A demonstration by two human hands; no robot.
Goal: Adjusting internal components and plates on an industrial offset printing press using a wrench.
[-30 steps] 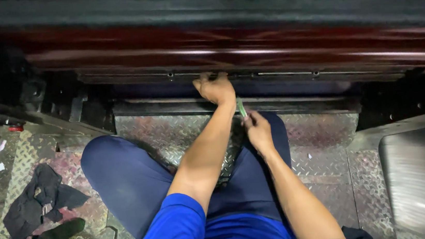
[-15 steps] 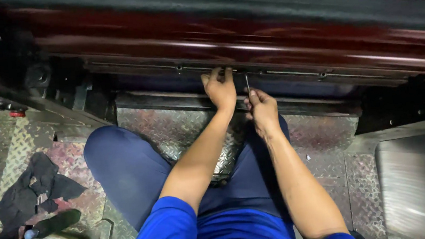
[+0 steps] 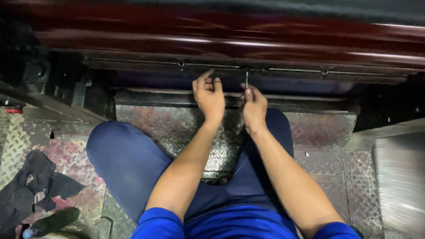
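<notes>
Both hands have risen to the metal rail (image 3: 280, 71): right hand (image 3: 253, 105) now grips a hex key (image 3: 246, 78), left hand (image 3: 209, 95) rests half-open beside it.

A glossy dark red roller (image 3: 245, 25) spans the top of the frame, catching streaks of light, with a dark metal rail (image 3: 291, 70) just beneath it. The floor (image 3: 171, 123) is worn steel tread plate, stained pink at lower left. A black rag (image 3: 27, 194) lies there. A brushed metal panel (image 3: 421, 182) fills the lower right.
</notes>
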